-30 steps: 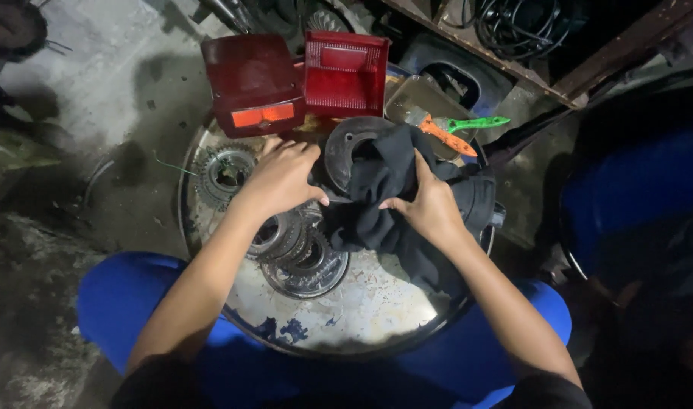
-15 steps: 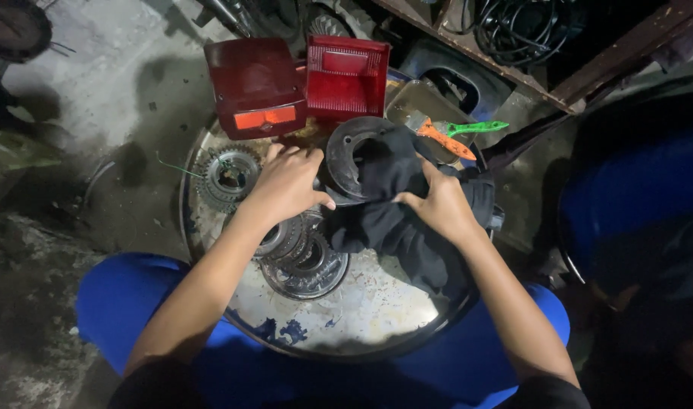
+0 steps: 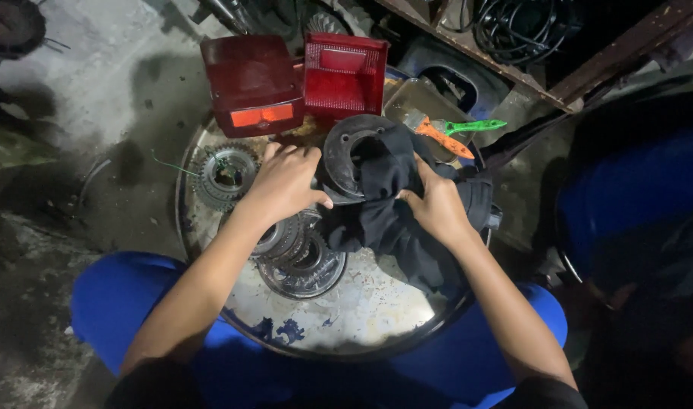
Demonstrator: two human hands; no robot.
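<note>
A dark round metal disc [image 3: 350, 155] is gripped at its left edge by the left hand [image 3: 286, 182], while a black cloth [image 3: 388, 208] is clenched against it by the right hand [image 3: 437, 206]. The disc is tilted over the far side of a round metal worktop [image 3: 361, 310], and much of its face is hidden under the cloth. Stacked gears [image 3: 297, 254] are partly covered by the left wrist. Two red lamp lenses [image 3: 297, 79] are seen behind, beside an orange-and-green brush [image 3: 452, 135].
</note>
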